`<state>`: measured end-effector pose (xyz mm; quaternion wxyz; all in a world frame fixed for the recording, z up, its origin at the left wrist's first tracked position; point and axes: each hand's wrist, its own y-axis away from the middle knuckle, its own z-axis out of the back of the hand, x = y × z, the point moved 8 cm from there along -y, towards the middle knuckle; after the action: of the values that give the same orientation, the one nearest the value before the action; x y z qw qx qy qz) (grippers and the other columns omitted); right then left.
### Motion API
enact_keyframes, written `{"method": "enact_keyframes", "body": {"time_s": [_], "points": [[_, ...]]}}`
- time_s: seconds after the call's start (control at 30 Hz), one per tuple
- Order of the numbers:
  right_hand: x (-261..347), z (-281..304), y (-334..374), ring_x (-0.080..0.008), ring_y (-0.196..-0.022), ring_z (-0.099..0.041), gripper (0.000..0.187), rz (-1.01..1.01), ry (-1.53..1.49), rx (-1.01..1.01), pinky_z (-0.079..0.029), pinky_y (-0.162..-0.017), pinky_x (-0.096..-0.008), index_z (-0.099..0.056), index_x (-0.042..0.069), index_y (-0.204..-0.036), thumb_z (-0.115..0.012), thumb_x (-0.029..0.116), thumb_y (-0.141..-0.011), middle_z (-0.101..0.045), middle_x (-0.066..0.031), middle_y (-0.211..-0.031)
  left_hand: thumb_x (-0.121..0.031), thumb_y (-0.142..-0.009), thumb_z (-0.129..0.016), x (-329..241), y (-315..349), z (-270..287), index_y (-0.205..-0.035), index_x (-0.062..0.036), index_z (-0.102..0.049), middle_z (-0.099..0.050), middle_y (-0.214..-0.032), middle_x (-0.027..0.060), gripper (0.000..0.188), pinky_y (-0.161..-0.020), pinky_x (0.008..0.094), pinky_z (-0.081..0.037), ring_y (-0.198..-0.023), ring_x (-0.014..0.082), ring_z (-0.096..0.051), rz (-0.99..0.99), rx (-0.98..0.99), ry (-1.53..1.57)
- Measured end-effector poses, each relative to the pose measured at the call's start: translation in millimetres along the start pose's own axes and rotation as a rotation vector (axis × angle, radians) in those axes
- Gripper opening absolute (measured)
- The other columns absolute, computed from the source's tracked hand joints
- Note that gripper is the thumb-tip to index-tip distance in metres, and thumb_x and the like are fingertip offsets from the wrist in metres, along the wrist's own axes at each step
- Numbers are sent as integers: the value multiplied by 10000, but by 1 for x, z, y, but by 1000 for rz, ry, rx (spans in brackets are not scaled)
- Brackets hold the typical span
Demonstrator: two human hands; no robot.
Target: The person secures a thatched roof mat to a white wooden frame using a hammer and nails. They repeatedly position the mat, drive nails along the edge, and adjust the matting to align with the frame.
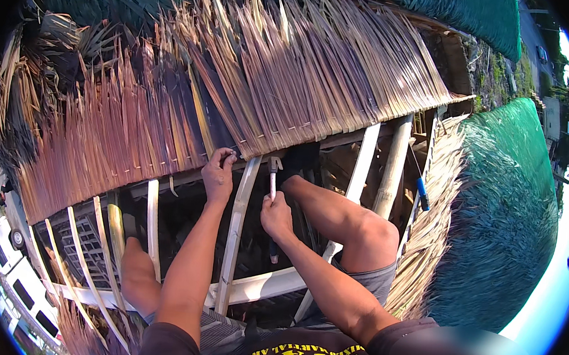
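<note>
My right hand [276, 216] is wrapped around the handle of a hammer [274, 168], its head raised close to the lower edge of the palm-thatch panel [334, 74]. To its left, the fingers of my left hand [217, 177] are pinched together at that same edge. Whatever sits between those fingertips is too small to name. A pale wooden strip [236, 224] runs down from the thatch edge between my two hands. Hammer and left hand are apart.
Several pale strips and a bamboo pole [394, 167] form an open roof frame with dark gaps, and my legs are set among them. A horizontal beam [261, 287] crosses below. Green netting [504, 217] covers thatch at right. A white vehicle [25, 283] stands far below left.
</note>
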<state>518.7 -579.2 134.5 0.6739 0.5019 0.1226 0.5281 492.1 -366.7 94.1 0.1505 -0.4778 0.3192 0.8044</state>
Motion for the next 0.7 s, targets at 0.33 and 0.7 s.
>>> {"method": "enact_keyframes", "body": {"time_s": [0.33,0.7], "points": [[52,31,12,-479,-785,-667,346,394,-131,28,-514,-702,-525,-422,25,-1288,-463,280,-1058,-655,-271,-859,-189,-855,-711,8,-13,-49,-959,-113,-711,-592,-1024,80,129,-893,441,-455,-1014,314,-568,-373,113,-410],[53,26,10,-526,-692,-618,266,487,355,-17,-480,-607,-624,-438,43,-1184,-493,256,-1035,-644,-287,-793,-213,-832,-729,7,-17,-45,-949,-147,-720,-630,-1008,22,135,-907,442,-433,-1021,277,-573,-453,112,-470]]}}
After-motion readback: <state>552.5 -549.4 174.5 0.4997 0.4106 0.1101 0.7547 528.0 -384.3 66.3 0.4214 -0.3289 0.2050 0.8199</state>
